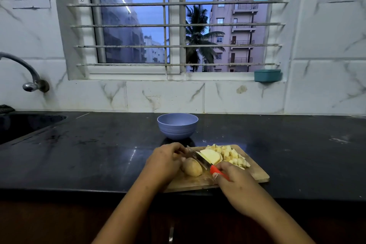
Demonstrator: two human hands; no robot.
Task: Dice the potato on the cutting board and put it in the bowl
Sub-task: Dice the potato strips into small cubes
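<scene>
Counter [99, 154]: dark stone; we work at its near edge.
Cutting board [255, 174]: wooden, set at an angle, with all the potato on it.
Right hand [235, 180]: wrapped round the red handle of the knife [199, 159].
Left hand [165, 161]: apart from the right, fingers curled by the far end of the blade and against the brown piece; whether it grips anything we cannot tell.
Bowl [177, 128]: blue, just beyond the board, no potato visible in it.
Diced pile [231, 154]: pale cubes heaped on the far right of the board.
Potato [191, 167]: an unpeeled chunk left of the blade, uncut.
Slab [211, 155]: a flat pale slice right of the blade.
Our judgement: lay the slab flat, tuck our left fingertips back from the edge, cut strips, then cross them to match the cubes.
</scene>
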